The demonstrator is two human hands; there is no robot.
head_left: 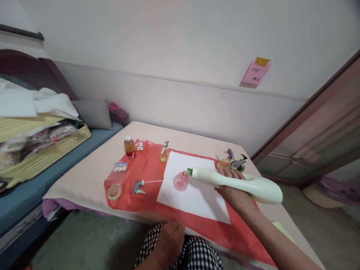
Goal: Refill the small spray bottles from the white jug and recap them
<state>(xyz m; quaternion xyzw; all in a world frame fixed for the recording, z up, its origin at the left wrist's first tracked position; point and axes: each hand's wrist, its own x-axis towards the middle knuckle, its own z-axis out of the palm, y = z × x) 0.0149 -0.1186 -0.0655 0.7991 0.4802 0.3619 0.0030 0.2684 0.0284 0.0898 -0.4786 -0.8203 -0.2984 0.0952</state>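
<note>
My right hand (232,183) is wrapped round the built-in handle of a large pale green plastic jug (261,187), which lies nearly level in the air. Its green mouth (190,172) is right at the neck of a small round pink transparent bottle (180,181) on a white sheet (194,206). Whether the two touch, I cannot tell. My left hand (170,240) rests on my checked trousers, fingers curled in, with nothing visible in it. A loose grey spray head (137,187) lies left of the sheet, its thin tube reaching the sheet's edge.
Red plastic (152,172) covers part of the bed-like surface. On it stand a yellow spray bottle (164,154), more spray bottles (224,163) at the right, an amber bottle (129,147) and a round lidded container (114,192). A pink note (256,72) hangs on the wall.
</note>
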